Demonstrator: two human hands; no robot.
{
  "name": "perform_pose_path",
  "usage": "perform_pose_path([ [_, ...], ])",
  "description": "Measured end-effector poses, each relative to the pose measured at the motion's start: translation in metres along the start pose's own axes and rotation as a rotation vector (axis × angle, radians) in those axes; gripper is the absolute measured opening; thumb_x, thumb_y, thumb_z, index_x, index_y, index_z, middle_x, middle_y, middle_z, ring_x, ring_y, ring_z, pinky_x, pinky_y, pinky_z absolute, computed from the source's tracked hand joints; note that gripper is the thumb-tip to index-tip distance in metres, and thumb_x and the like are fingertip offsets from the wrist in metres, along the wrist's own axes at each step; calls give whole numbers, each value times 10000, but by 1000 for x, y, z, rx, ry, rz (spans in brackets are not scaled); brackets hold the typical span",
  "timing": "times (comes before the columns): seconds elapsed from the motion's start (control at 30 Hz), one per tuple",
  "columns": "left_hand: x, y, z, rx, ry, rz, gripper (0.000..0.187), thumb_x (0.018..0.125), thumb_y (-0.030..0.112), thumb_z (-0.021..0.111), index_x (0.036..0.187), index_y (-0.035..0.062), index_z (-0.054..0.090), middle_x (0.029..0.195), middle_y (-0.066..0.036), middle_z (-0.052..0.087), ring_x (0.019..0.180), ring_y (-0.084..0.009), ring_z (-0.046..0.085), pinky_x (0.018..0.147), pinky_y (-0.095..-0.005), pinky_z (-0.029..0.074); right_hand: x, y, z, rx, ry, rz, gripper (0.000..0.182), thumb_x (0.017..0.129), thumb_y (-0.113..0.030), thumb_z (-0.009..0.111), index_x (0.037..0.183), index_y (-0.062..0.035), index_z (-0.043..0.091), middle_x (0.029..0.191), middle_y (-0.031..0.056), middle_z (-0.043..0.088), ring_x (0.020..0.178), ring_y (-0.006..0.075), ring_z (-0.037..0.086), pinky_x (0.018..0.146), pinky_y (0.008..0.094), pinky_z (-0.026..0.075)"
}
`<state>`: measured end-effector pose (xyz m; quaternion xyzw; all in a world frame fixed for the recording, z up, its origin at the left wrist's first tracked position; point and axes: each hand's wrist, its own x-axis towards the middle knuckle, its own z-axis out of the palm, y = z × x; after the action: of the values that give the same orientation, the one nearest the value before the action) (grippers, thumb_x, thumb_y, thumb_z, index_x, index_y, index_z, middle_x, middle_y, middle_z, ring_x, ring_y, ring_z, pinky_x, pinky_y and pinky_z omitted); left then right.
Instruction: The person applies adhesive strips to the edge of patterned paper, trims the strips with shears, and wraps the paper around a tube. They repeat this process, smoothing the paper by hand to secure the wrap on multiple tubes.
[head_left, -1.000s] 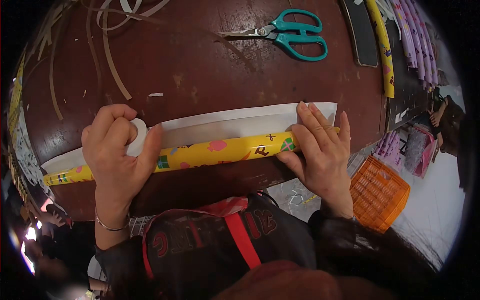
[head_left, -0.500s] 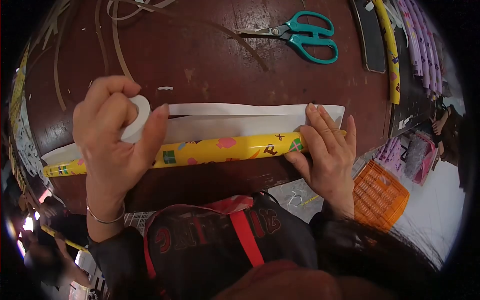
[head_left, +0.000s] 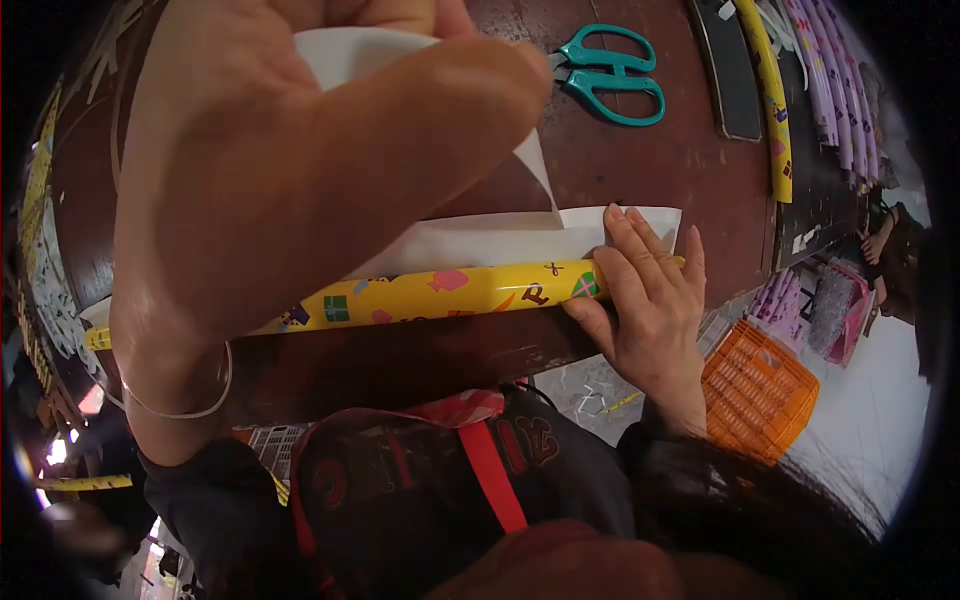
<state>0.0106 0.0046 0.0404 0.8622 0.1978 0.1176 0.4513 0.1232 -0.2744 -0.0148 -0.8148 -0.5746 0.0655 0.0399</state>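
Note:
My left hand (head_left: 330, 150) is raised close to the camera, its fingers closed round a roll of white tape (head_left: 345, 55), mostly hidden behind it. From there a white strip (head_left: 540, 170) runs slanting down to the white flap of paper (head_left: 480, 240). This flap lies along the far side of a long roll of yellow patterned wrapping paper (head_left: 465, 292) on the table. My right hand (head_left: 650, 300) presses on the roll's right end, fingers stretched out over the flap and thumb on the near side.
Teal-handled scissors (head_left: 615, 75) lie beyond the flap on the dark red table (head_left: 690, 170). To the right are another yellow roll (head_left: 775, 110), a dark board (head_left: 727, 80) and several purple rolls (head_left: 835, 90). An orange crate (head_left: 760, 390) stands below the table's right edge.
My left hand has risen toward the camera and to the right with the tape roll. The white strip, earlier lying along the flap, now lifts off it at a slant. My right hand stays in place.

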Motion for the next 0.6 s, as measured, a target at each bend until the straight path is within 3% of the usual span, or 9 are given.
perform_pose_path([
  [0.2,18,-3,7,-153,11,-53,277,868,118,652,675,82,457,989,-79,582,754,-46,495,661,-217,413,0,0,1,-4,29,-11,466,902,-501,632,1046,-60,661,1332,153,615,1280,318,563,1119,578,251],
  [0.27,23,7,24,-207,16,-69,275,872,128,649,677,83,461,990,-76,582,756,-43,497,662,-216,416,0,0,4,19,56,-10,401,858,-474,685,987,-98,635,1314,160,618,1253,307,582,1075,643,260],
  [0.4,31,24,45,-312,23,-101,271,879,149,644,682,84,470,993,-70,583,759,-37,501,664,-215,422,-1,-1,3,16,43,-2,399,862,-476,680,987,-100,635,1315,160,616,1253,306,581,1073,647,260],
  [0.6,9,22,33,-459,47,-155,270,891,181,636,689,86,483,998,-61,585,764,-28,507,667,-212,432,-4,0,6,94,42,22,397,861,-473,683,990,-100,636,1312,162,617,1249,308,583,1063,654,271],
])
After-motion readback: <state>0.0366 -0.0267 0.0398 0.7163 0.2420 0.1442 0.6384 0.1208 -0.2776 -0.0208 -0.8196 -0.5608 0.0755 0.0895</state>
